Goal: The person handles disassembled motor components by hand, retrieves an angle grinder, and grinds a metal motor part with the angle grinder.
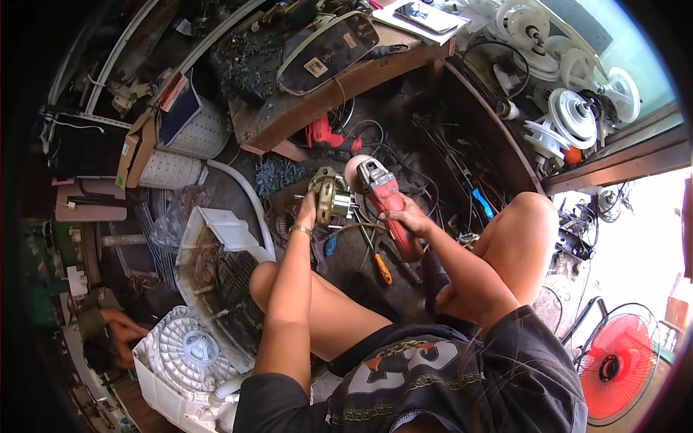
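Here, from the head view, the left hand [307, 211] grips a brass-coloured motor part [330, 196], held just ahead of the knees. The right hand [404, 214] wraps around a red angle grinder [386, 202], its head touching the part. An orange-handled screwdriver [378, 261] lies below both hands.

Daylight glares at right; fisheye edges bend darkly.

My left arm reaches straight out over my left knee, a gold bracelet on the wrist, and my left hand [309, 211] is curled shut at the far end. My right arm bends at the elbow, with my right hand [406, 218] clenched, fingers wrapped, knuckles up.
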`<move>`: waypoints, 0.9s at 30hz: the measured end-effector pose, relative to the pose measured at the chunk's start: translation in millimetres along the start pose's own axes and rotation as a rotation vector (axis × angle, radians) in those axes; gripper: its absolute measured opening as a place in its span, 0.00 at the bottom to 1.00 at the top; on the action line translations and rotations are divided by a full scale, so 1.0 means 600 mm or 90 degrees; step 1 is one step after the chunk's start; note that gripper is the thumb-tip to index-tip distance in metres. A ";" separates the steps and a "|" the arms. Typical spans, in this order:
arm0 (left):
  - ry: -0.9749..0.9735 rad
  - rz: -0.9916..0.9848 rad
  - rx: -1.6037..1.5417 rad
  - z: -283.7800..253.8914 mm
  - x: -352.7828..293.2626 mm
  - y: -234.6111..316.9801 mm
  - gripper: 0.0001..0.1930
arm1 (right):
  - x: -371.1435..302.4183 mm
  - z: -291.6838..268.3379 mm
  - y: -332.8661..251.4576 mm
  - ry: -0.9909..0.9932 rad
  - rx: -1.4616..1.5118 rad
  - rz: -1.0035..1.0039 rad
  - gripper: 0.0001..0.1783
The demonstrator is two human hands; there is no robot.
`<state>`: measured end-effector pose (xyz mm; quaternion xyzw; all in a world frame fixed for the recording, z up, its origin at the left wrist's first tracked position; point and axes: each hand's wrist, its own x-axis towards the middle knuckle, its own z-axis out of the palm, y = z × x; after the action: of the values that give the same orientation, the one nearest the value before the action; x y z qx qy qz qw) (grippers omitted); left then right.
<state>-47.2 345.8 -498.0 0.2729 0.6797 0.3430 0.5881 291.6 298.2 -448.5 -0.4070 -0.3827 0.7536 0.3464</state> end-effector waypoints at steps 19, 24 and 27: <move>0.010 -0.014 -0.038 -0.023 -0.033 0.020 0.31 | 0.016 0.009 -0.002 -0.019 -0.030 -0.018 0.36; -0.008 -0.024 -0.025 -0.009 -0.034 0.017 0.31 | 0.018 -0.007 -0.007 0.007 -0.004 -0.047 0.34; 0.003 -0.016 -0.047 -0.002 -0.040 0.017 0.31 | 0.013 -0.010 -0.013 0.011 0.049 -0.009 0.34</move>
<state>-44.9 333.0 -475.2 0.2418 0.6711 0.3612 0.6006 295.3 310.0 -446.8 -0.3974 -0.3534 0.7616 0.3703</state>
